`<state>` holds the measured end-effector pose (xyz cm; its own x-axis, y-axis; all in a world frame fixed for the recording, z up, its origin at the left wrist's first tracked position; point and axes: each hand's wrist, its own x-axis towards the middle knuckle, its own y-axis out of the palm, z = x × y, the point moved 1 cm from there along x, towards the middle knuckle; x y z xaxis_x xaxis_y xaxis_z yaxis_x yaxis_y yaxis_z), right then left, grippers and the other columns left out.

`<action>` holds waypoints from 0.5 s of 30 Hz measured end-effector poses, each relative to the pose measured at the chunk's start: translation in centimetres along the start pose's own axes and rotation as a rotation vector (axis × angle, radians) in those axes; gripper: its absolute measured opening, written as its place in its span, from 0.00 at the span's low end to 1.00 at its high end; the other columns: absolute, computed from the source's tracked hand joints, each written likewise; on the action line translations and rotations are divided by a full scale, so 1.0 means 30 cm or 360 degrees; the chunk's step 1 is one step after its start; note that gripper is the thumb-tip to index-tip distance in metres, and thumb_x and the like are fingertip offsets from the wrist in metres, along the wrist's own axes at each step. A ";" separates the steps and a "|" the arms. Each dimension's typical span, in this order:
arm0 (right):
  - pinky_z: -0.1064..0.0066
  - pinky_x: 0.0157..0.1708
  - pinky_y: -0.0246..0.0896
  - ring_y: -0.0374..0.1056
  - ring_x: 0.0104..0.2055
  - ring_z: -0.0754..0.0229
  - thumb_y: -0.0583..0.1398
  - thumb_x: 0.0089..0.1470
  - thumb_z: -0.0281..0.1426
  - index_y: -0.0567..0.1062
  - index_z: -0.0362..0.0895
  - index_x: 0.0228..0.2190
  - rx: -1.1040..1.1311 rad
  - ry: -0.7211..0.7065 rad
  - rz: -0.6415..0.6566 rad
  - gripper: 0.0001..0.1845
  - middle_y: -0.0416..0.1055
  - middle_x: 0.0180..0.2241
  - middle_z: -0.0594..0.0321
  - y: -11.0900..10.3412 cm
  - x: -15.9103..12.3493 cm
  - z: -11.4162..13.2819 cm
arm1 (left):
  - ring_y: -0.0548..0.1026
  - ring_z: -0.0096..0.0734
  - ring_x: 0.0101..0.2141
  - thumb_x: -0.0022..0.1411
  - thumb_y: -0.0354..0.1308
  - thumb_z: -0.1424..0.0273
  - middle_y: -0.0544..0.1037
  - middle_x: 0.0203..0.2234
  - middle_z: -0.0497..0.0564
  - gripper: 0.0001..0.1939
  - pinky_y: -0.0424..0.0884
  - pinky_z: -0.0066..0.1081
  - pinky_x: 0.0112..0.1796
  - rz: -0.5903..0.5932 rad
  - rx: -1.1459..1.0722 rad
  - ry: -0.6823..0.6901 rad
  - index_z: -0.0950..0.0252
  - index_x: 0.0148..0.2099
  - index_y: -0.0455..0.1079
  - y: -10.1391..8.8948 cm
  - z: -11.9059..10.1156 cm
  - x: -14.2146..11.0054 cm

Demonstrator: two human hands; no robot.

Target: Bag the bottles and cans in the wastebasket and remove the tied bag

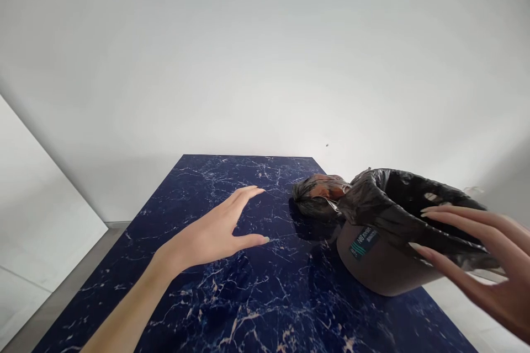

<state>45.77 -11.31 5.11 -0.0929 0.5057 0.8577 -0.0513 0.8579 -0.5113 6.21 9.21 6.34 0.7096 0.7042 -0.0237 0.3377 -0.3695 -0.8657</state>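
Note:
A brown-grey bin [389, 273] lined with a black plastic bag [372, 204] stands at the right side of a dark blue marble-patterned table [265, 298]. My right hand [492, 259] is beside the bag's folded rim, thumb and fingers apart; whether it touches the rim I cannot tell. Just left of the bin, a tied-looking dark plastic bundle [321, 196] rests on the tabletop, with something reddish-brown showing through. My left hand [211, 234] hovers over the middle of the table, holding nothing, with its thumb spread from the fingers.
Behind the table's far edge rises a plain white wall [248, 66]. A white panel [37, 220] stands to the left, beyond a strip of grey floor [53, 309]. The bin has a dark label [364, 242] on its near side.

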 end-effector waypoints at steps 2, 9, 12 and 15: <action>0.47 0.53 0.72 0.79 0.48 0.44 0.71 0.62 0.35 0.78 0.56 0.60 0.0171 -0.0169 -0.0033 0.26 0.81 0.50 0.53 0.016 0.033 0.138 | 0.60 0.65 0.73 0.67 0.58 0.37 0.47 0.80 0.47 0.48 0.78 0.54 0.58 -0.0025 0.0036 0.0013 0.35 0.80 0.40 -0.001 0.006 0.000; 0.46 0.63 0.71 0.61 0.72 0.42 0.59 0.71 0.34 0.67 0.50 0.66 0.0571 -0.0004 0.0560 0.24 0.63 0.70 0.50 0.369 -0.055 0.412 | 0.65 0.61 0.71 0.70 0.56 0.38 0.49 0.80 0.47 0.43 0.78 0.53 0.58 -0.0137 0.0130 0.0083 0.38 0.79 0.46 -0.010 -0.002 -0.014; 0.40 0.68 0.64 0.51 0.77 0.40 0.56 0.72 0.33 0.62 0.49 0.68 0.0532 0.0155 0.0574 0.26 0.50 0.75 0.47 0.565 -0.135 0.411 | 0.64 0.58 0.72 0.72 0.54 0.39 0.57 0.78 0.45 0.38 0.75 0.53 0.61 -0.0132 0.0149 0.0141 0.39 0.77 0.54 -0.026 -0.018 -0.034; 0.32 0.71 0.53 0.43 0.79 0.35 0.56 0.71 0.33 0.60 0.48 0.69 0.0373 0.0314 0.0348 0.29 0.45 0.76 0.45 0.690 -0.167 0.373 | 0.68 0.56 0.70 0.72 0.55 0.40 0.70 0.71 0.44 0.32 0.76 0.50 0.61 -0.0084 0.0136 0.0173 0.41 0.73 0.64 -0.040 -0.025 -0.048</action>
<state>34.05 2.89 -10.37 0.0651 0.7022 0.7090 -0.2800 0.6949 -0.6624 5.24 8.19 7.78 0.7566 0.6498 0.0733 0.3258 -0.2775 -0.9038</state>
